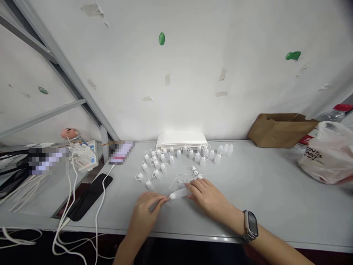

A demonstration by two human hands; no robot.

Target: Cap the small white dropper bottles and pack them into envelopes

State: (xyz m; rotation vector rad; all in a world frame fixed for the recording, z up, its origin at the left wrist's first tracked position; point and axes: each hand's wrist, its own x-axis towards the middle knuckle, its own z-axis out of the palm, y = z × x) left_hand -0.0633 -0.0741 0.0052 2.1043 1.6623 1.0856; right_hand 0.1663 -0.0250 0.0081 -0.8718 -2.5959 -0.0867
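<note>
A small translucent white squeeze bottle (pixel 179 193) lies tilted between my hands, just above the grey table. My right hand (pixel 206 195) is closed around its base end. At the nozzle end, my left hand (pixel 147 209) pinches with thumb and fingertips; the tip there is mostly hidden. Beyond my right fingers lie several loose white caps (pixel 195 173) with thin straps, partly covered by that hand. Many similar capped bottles (pixel 156 174) stand in loose rows behind and to the left. A few bottles (pixel 229 150) without visible strapped caps stand at the right end of the group.
A white flat stack (pixel 182 139) rests against the wall behind the bottles. On the left are a phone (pixel 121 151), a black power bank (pixel 91 195) and white cables (pixel 99 206). A brown paper bag (pixel 281 130) and a white plastic bag (pixel 317 162) stand right.
</note>
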